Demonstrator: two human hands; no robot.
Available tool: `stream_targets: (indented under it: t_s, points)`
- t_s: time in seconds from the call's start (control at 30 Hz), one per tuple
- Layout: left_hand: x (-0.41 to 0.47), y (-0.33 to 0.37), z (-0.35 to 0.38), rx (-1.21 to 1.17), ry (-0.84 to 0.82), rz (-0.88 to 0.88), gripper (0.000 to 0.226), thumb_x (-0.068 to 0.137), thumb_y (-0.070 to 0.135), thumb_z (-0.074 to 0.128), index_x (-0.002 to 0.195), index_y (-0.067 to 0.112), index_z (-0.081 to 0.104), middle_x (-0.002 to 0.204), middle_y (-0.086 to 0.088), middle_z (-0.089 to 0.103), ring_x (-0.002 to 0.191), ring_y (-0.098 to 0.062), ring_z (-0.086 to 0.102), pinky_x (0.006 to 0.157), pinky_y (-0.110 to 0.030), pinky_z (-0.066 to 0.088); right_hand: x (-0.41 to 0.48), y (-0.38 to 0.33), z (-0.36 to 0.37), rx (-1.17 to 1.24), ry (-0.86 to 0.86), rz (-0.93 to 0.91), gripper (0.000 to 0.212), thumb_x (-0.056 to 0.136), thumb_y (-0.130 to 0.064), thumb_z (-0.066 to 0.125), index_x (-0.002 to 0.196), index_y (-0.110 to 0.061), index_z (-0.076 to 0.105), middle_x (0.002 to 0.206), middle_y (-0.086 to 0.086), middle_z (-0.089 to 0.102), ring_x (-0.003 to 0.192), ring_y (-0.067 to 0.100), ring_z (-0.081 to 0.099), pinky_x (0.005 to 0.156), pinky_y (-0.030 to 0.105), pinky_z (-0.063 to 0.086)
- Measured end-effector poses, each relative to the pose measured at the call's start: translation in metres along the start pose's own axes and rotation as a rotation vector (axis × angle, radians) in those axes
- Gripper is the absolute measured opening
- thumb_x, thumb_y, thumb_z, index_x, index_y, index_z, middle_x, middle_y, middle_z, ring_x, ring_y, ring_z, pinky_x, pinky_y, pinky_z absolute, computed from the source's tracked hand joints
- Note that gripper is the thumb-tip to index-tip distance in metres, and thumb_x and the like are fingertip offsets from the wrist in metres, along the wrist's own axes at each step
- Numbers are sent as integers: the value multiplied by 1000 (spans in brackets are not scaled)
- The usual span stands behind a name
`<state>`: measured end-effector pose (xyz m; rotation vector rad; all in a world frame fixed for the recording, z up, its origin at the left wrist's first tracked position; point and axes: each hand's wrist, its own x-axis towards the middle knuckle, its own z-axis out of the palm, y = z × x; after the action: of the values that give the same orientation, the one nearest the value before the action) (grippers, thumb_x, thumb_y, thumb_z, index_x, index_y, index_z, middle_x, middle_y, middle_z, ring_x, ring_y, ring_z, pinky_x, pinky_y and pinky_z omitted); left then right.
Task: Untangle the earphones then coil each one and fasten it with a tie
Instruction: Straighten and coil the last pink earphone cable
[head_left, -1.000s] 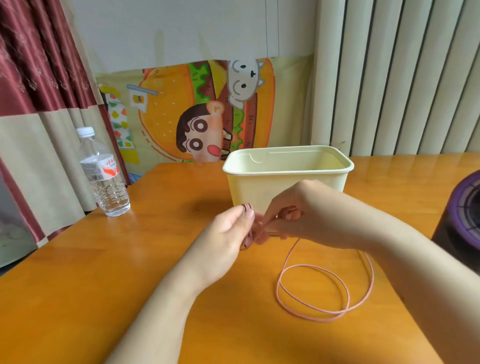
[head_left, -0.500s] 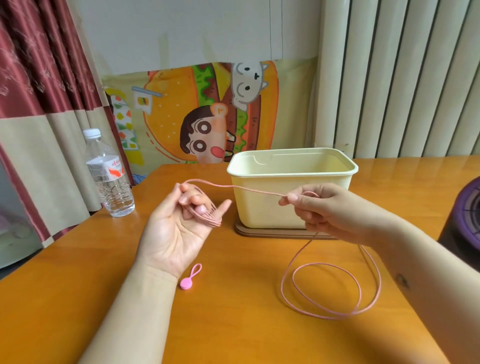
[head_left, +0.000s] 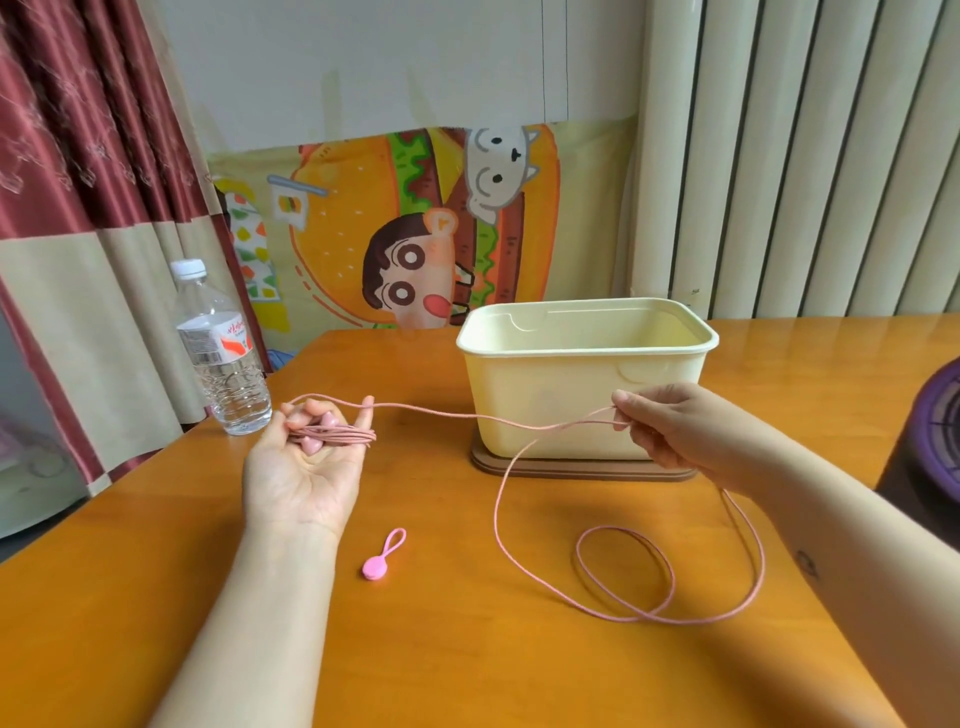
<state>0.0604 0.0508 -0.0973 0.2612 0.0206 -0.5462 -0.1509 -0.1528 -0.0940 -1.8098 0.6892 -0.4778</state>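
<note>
My left hand (head_left: 304, 467) is palm up over the table with several turns of the pink earphone cable (head_left: 519, 519) wound round its fingers; the pink earbuds lie against the curled fingers. From there the cable runs taut to my right hand (head_left: 675, 431), which pinches it in front of the box. The remaining cable drops to the table and lies in loose loops at the right. A pink tie (head_left: 383, 556) with a round button and a small loop lies on the table below my left wrist.
A cream plastic box (head_left: 587, 395) stands on a brown lid at the table's middle back. A water bottle (head_left: 221, 353) is at the left edge. A dark purple round object (head_left: 930, 447) sits at the right edge. Curtains and a cartoon poster are behind.
My hands have drawn apart, the left going left and turning palm up, the right going right. The cable now stretches between them, and the loose loops on the table have shifted and grown smaller.
</note>
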Motion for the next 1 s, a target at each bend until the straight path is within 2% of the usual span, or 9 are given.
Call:
stream_targets:
  t_s: [0.17, 0.23, 0.37, 0.53, 0.63, 0.73, 0.8, 0.9, 1.0]
  points:
    - [-1, -2, 2, 16, -2, 13, 27, 100, 21, 39, 75, 17, 46, 49, 8, 42, 45, -8, 49, 79, -49, 48, 2, -4, 1, 746, -1, 120, 26, 99, -24, 44, 78, -14, 54, 67, 3, 63, 44, 10, 52, 44, 19, 46]
    - [-1, -5, 2, 42, -12, 7, 27, 101, 22, 39, 75, 17, 46, 49, 7, 42, 45, -8, 48, 79, -48, 48, 2, -8, 4, 857, -32, 118, 20, 98, -20, 45, 81, -15, 54, 71, 4, 69, 50, 12, 62, 46, 19, 50]
    - [-8, -15, 5, 214, -106, -44, 26, 100, 24, 40, 75, 18, 47, 51, 7, 41, 50, -8, 46, 80, -46, 48, -1, -12, 10, 606, -50, 59, 13, 97, -22, 50, 102, -11, 56, 83, 7, 72, 60, 16, 65, 54, 23, 52]
    - [-27, -32, 11, 465, -287, -180, 25, 99, 26, 42, 76, 18, 47, 55, 7, 39, 51, -8, 45, 83, -47, 52, -15, -31, 14, 340, 242, -124, 22, 93, -26, 56, 106, -9, 51, 88, 9, 64, 64, 18, 60, 65, 28, 51]
    - [-44, -41, 17, 597, -406, -287, 24, 96, 26, 42, 76, 16, 49, 55, 6, 41, 49, -9, 46, 80, -43, 58, -35, -52, 32, 178, 77, -300, 22, 84, -25, 65, 103, -18, 54, 102, 5, 68, 88, 16, 65, 80, 31, 53]
    - [-63, -45, 29, 689, -521, -350, 19, 89, 26, 46, 77, 13, 52, 55, 4, 43, 52, -10, 49, 68, -31, 58, -48, -64, 51, -33, -114, -372, 40, 82, -20, 69, 117, -28, 51, 116, -4, 64, 106, 9, 62, 92, 27, 51]
    - [-75, -43, 40, 756, -598, -342, 15, 83, 27, 50, 78, 12, 53, 56, 4, 44, 57, -12, 50, 60, -23, 53, -53, -72, 51, -71, -176, -391, 41, 87, -7, 63, 121, -26, 49, 113, 0, 66, 103, 15, 65, 94, 32, 51]
    - [-90, -30, 61, 815, -677, -332, 15, 83, 27, 50, 79, 13, 53, 57, 3, 44, 56, -11, 51, 55, -21, 52, -59, -89, 40, -31, -227, -409, 24, 92, -3, 55, 113, -14, 58, 92, 12, 71, 90, 26, 69, 90, 39, 54]
    - [-103, -19, 79, 860, -746, -343, 16, 82, 28, 49, 80, 13, 53, 56, 4, 44, 56, -10, 51, 69, -30, 56, -67, -110, 28, 197, -266, -397, 12, 91, -13, 55, 92, -10, 66, 66, 3, 59, 61, 14, 56, 66, 26, 54]
